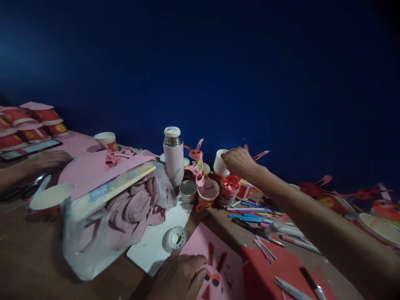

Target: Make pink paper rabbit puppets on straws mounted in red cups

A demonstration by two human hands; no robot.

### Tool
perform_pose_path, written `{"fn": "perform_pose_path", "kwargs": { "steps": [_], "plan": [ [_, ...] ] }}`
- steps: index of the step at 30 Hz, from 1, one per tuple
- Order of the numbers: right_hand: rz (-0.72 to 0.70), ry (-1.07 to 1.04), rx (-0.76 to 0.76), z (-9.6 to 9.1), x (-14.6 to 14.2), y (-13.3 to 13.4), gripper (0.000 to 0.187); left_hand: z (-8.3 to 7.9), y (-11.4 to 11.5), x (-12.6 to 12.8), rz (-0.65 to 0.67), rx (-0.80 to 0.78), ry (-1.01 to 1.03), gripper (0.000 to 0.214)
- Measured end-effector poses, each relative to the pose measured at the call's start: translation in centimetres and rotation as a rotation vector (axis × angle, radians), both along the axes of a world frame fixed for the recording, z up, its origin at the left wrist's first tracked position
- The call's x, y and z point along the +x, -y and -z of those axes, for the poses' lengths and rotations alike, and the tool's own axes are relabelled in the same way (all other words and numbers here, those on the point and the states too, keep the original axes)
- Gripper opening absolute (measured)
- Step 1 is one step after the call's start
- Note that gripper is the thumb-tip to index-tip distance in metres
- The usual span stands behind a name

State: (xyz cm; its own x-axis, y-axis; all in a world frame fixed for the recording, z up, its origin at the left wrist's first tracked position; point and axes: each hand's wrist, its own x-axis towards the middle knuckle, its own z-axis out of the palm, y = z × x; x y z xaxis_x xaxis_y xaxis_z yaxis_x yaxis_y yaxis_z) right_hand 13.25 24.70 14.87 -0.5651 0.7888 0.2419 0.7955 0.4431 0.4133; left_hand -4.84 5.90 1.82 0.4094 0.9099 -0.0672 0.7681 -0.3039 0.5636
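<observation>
At the bottom, my left hand (183,275) is closed at the left edge of a pink paper rabbit face (211,273), fingers pressed on it. The face has long red-and-black ears, round eyes and a red nose, above a pink sheet (203,239). My right hand (240,161) reaches out with curled fingers at the rim of a stack of white paper cups (221,163); what the fingertips grip is hidden. Just below it stands a container of crumpled red paper (229,189). A paper cup (208,195) beside it has a pink paper animal figure (199,166) at its edge.
Another person's hand (46,161) rests at the left near a phone (31,149). A white flask (173,158), grey mug (188,191) and plastic bag (84,250) stand around the middle. Pens (256,212), scissors (290,288) and red paper (265,266) lie right.
</observation>
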Motion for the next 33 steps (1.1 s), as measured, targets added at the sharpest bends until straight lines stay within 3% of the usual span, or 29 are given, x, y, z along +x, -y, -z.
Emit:
{"fn": "perform_pose_path", "kwargs": {
  "steps": [11,19,29,33],
  "plan": [
    [0.005,0.084,0.051,-1.0,-0.2,0.8,0.016,-1.6,-0.2,-0.1,0.087,-0.018,-0.046,0.024],
    [0.02,0.105,0.086,-2.0,-0.2,0.9,0.014,-0.9,0.1,0.2,0.054,0.035,-0.023,0.023],
    [0.052,0.074,0.169,-5.6,-0.1,1.2,0.013,-0.8,0.2,0.2,0.043,0.073,0.04,0.024],
    [0.037,-0.008,0.264,-8.0,0.4,3.1,0.016,-0.8,0.1,0.1,0.006,0.127,0.189,0.022]
  ]
}}
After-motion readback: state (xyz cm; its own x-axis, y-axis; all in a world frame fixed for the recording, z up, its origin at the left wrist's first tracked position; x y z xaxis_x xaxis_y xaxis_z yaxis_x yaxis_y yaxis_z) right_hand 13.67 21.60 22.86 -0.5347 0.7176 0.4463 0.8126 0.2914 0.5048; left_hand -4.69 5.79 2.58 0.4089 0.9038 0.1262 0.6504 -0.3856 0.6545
